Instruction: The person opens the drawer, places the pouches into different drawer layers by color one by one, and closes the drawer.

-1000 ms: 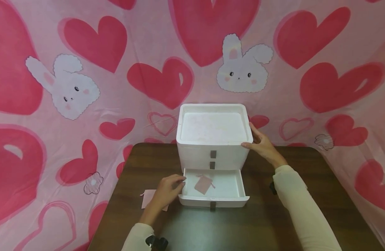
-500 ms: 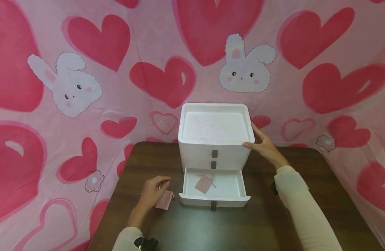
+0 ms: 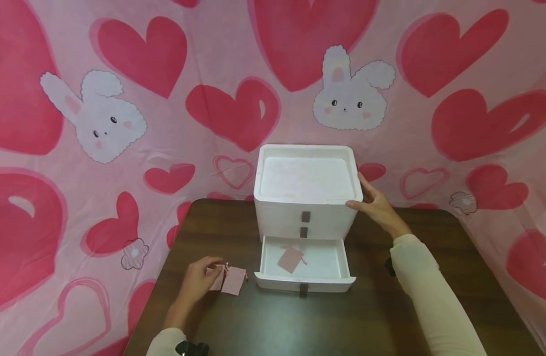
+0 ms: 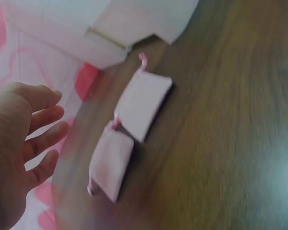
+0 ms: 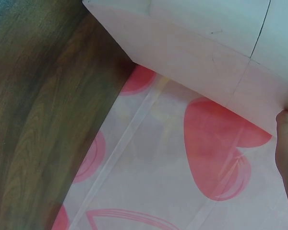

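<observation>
A white drawer unit (image 3: 306,220) stands at the back of the table, its bottom drawer (image 3: 328,269) pulled out. One pink drawstring pouch (image 3: 290,260) lies inside that drawer. To its left, two more pink pouches lie on the table, the right one (image 3: 234,281) beside the left one (image 4: 111,163). My left hand (image 3: 199,281) is over the left pouch in the head view; the left wrist view shows its fingers loosely bent, apart from both pouches and holding nothing. My right hand (image 3: 377,208) rests on the unit's upper right side, thumb at the front corner and fingers along the side.
The dark wooden table (image 3: 366,316) carries the unit and pouches. Behind it hangs a pink cloth (image 3: 291,118) with hearts and rabbits. The unit's shallow top tray (image 3: 306,178) has a raised rim. Two small grey tabs (image 3: 305,225) mark the closed drawers.
My left hand has moved left and down from beside the open drawer to the pouches on the table, uncovering the right one. My right hand stays on the unit.
</observation>
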The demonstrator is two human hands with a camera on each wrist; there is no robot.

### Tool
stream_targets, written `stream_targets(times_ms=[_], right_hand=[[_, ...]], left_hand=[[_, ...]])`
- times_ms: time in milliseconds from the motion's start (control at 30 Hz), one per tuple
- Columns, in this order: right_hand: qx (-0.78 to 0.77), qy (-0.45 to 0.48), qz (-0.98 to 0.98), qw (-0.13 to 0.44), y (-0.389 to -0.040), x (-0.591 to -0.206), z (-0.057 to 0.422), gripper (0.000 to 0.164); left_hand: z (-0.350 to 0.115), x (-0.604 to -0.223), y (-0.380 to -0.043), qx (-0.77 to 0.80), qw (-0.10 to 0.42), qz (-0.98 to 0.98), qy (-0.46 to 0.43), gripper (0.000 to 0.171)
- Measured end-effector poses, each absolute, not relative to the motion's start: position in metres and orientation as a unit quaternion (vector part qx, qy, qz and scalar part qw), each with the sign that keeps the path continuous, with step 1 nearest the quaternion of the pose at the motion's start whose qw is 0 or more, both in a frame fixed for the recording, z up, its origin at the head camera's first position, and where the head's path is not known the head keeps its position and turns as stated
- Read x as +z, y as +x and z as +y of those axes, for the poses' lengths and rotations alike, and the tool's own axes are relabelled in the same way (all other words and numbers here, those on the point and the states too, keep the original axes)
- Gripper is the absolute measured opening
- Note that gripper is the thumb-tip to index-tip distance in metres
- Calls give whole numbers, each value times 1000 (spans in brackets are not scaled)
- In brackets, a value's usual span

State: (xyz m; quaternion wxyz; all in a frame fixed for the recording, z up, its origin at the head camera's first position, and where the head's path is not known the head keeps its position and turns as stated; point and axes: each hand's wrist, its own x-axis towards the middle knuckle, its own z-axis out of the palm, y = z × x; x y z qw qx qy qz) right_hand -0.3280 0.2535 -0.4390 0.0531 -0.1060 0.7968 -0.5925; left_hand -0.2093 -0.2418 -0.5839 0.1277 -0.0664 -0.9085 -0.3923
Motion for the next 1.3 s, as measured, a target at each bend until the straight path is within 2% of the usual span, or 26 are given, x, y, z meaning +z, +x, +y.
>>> stream_targets(times_ms=[233, 567, 967, 1300], right_hand=[[-594, -107, 796, 53, -327, -438, 252, 97], [-601, -108, 790, 50, -327, -436, 253, 97], [-600, -108, 791, 54, -327, -440, 252, 96], [-596, -104, 794, 53, -326, -440, 253, 96]], left_hand=[[-259, -592, -203, -334, 90, -938, 0, 28], [-265, -604, -207, -318, 31, -947, 9, 55], [-267, -624, -204, -315, 51, -948, -18, 56], [-271, -630, -207, -313, 58, -947, -29, 49]])
